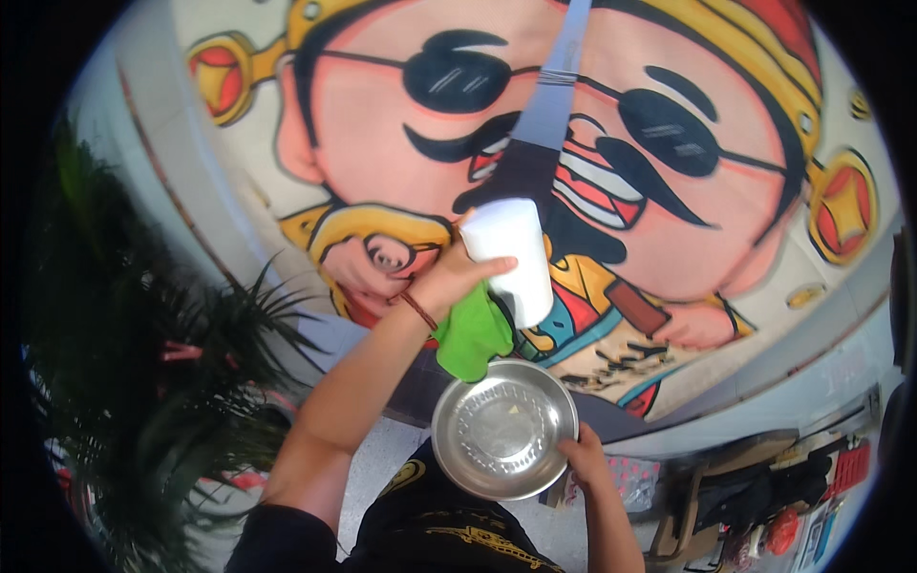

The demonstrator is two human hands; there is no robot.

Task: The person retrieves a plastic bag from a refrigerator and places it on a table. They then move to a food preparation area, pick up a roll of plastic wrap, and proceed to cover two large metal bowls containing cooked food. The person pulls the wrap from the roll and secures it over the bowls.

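Note:
My left hand [469, 271] is raised in front of me, gripping a smooth white cylinder [517, 236] with the thumb across its side. Whether it is a paper roll or a container, I cannot tell. A bright green cloth [466, 340] hangs just below that hand, its upper part hidden behind the hand and cylinder. Lower down, my right hand [584, 455] holds a round, shallow stainless-steel basin [501, 422] by its right rim. The inside of the basin faces up, and a small yellowish spot shows on its bottom. The cloth's lower end overlaps the basin's far rim.
Ahead is a wall panel [401, 172] painted with a large cartoon figure in sunglasses. A leafy plant [150, 401] crowds the left side. At the lower right stand a chair [691, 494] with dark fabric on it, a red bag [783, 532] and a red plastic basket [851, 469].

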